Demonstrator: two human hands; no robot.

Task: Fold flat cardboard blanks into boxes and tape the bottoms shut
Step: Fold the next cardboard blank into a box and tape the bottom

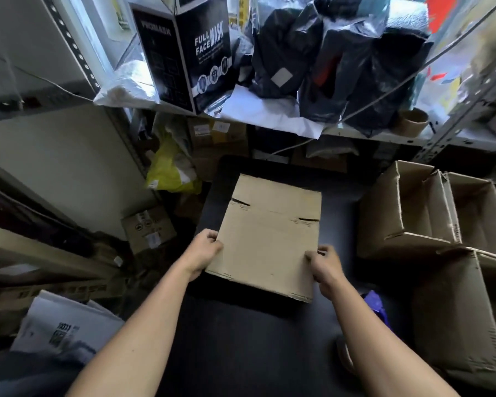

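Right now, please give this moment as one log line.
stage: blank still flat | left hand: holds cardboard blank at left edge | right hand: holds right edge | under it: black table

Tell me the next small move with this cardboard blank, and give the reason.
Probably push the two side edges toward each other so the blank pops open into a tube. The cardboard blank lies collapsed flat over the dark table, its flaps unfolded, with the left hand and the right hand each gripping a near side edge, so it must open before the bottom flaps fold.
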